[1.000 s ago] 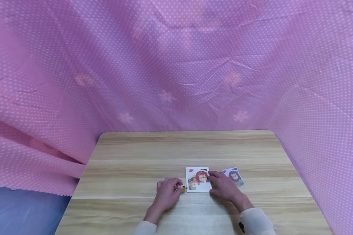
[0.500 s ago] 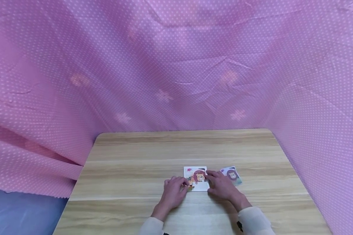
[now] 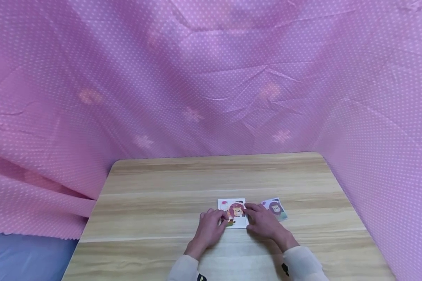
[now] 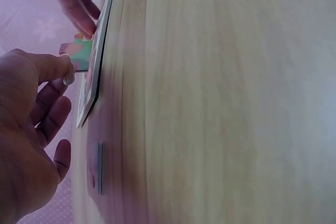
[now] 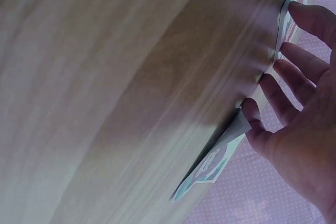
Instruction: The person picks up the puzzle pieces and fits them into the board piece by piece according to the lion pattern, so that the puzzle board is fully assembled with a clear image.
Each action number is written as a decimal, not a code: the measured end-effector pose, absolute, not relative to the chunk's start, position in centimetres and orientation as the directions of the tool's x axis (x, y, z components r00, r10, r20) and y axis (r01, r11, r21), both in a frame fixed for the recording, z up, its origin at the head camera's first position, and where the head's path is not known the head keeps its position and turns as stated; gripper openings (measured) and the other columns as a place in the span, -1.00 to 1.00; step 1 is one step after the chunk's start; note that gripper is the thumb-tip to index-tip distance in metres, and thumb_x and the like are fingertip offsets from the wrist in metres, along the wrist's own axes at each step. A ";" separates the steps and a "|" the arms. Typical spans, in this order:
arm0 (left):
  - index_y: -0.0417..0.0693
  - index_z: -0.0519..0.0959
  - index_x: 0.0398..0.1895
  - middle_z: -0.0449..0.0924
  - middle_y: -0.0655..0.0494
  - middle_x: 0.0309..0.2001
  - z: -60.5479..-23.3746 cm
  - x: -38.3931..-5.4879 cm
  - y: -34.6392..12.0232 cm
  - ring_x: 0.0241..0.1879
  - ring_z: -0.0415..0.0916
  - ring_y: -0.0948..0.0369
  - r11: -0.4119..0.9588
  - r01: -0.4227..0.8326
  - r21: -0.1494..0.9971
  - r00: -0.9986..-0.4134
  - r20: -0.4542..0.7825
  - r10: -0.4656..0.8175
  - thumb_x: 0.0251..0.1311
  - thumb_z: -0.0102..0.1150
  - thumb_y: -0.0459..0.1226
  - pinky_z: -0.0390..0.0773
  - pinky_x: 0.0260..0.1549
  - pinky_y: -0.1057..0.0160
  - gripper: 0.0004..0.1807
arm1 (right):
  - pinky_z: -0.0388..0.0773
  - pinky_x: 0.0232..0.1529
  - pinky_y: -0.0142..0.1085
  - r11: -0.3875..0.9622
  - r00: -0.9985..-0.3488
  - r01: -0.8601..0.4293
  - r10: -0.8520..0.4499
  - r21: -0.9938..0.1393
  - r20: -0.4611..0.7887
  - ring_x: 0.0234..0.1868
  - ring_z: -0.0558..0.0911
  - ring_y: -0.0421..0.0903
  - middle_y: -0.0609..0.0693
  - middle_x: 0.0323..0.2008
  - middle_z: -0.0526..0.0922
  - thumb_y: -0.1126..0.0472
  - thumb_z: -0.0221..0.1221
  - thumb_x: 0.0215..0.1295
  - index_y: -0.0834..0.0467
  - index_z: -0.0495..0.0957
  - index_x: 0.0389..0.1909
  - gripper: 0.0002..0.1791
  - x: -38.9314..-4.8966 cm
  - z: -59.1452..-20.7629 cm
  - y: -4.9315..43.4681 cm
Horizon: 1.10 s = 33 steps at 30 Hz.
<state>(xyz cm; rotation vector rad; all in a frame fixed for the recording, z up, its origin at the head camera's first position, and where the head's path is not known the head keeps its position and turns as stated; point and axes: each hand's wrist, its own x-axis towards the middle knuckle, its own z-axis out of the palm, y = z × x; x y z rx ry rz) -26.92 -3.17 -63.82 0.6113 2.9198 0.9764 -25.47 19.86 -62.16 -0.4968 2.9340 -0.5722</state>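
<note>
On the table lies a square white-bordered puzzle board with a lion picture partly filled in. My left hand pinches a jigsaw piece, green with pink and orange, between thumb and fingers. That piece stands tilted up over the board's lower left part in the left wrist view. My right hand rests at the board's right edge, thumb and fingers spread and gently bent, fingertips touching the border. Behind that hand lies a paper card with a lion picture, partly covered by it and bent up at one corner.
A small flat piece lies on the table under the left hand, hidden in the head view. The wooden table reaches back to a pink dotted curtain, which also hangs at both sides.
My left hand has moved right, bringing the jigsaw piece from beside the board to over its lower left part. The right hand keeps its place at the board's edge. The head view shifts slightly.
</note>
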 end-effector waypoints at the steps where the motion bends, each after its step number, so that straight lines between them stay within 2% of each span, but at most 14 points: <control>1: 0.29 0.60 -0.32 0.59 0.47 -0.31 -63.9 -27.0 -3.0 -0.24 0.35 0.36 0.732 0.358 0.580 -0.925 0.115 0.362 0.17 0.22 -0.13 0.22 -0.13 0.18 -0.96 | 0.29 0.29 0.12 0.876 -0.941 -0.294 -0.335 -0.383 -0.044 0.35 0.37 0.12 0.04 0.37 0.38 0.04 0.35 0.07 0.08 0.47 0.24 -0.34 -25.5 -62.1 19.9; 8: 0.33 0.61 -0.28 0.63 0.46 -0.25 -64.3 -27.6 -1.9 -0.25 0.35 0.36 0.744 0.324 0.584 -0.932 0.062 0.357 0.18 0.23 -0.10 0.23 -0.08 0.13 -0.93 | 0.31 0.28 0.11 0.881 -0.940 -0.310 -0.341 -0.358 -0.026 0.34 0.39 0.12 0.02 0.36 0.39 0.04 0.35 0.05 0.07 0.47 0.24 -0.33 -25.5 -62.3 19.8; 14: 0.38 0.60 -0.29 0.59 0.49 -0.31 -64.6 -27.7 -1.5 -0.27 0.32 0.36 0.759 0.286 0.584 -0.942 0.028 0.333 0.17 0.24 -0.09 0.19 -0.03 0.06 -0.93 | 0.29 0.29 0.11 0.889 -0.943 -0.287 -0.327 -0.358 -0.055 0.35 0.37 0.11 0.01 0.37 0.38 0.02 0.35 0.05 0.04 0.46 0.25 -0.32 -25.6 -62.3 19.7; 19: 0.39 0.61 -0.26 0.62 0.40 -0.17 -64.5 -27.6 -1.4 -0.17 0.37 0.32 0.773 0.272 0.574 -0.948 0.021 0.318 0.16 0.25 -0.07 0.20 -0.01 0.04 -0.90 | 0.30 0.29 0.09 0.890 -0.943 -0.294 -0.329 -0.349 -0.043 0.35 0.38 0.11 0.01 0.36 0.39 0.03 0.35 0.06 0.06 0.46 0.25 -0.33 -25.7 -62.4 19.8; 24: 0.37 0.62 -0.15 0.55 0.31 -0.07 -64.6 -27.6 -1.7 -0.03 0.38 0.26 0.791 0.282 0.543 -0.944 0.012 0.328 0.17 0.25 -0.04 0.21 -0.03 0.05 -0.82 | 0.31 0.28 0.10 0.887 -0.943 -0.298 -0.331 -0.352 -0.034 0.34 0.38 0.12 0.03 0.36 0.39 0.04 0.35 0.06 0.07 0.45 0.26 -0.32 -25.8 -62.5 19.7; 29: 0.35 0.63 -0.09 0.47 0.30 -0.10 -64.7 -27.6 -1.9 -0.06 0.34 0.24 0.790 0.320 0.523 -0.929 0.009 0.370 0.15 0.25 -0.03 0.18 -0.10 0.08 -0.76 | 0.32 0.28 0.10 0.887 -0.943 -0.300 -0.331 -0.350 -0.032 0.34 0.39 0.12 0.02 0.36 0.39 0.04 0.35 0.05 0.06 0.46 0.26 -0.31 -25.7 -62.6 19.8; 33: 0.34 0.62 -0.06 0.45 0.30 -0.10 -64.8 -27.4 -1.9 -0.07 0.32 0.24 0.810 0.313 0.496 -0.936 0.016 0.352 0.11 0.27 0.01 0.18 -0.10 0.08 -0.70 | 0.31 0.29 0.10 0.884 -0.941 -0.301 -0.335 -0.358 -0.037 0.35 0.38 0.11 0.01 0.37 0.38 0.02 0.34 0.06 0.05 0.45 0.27 -0.31 -25.6 -62.6 20.0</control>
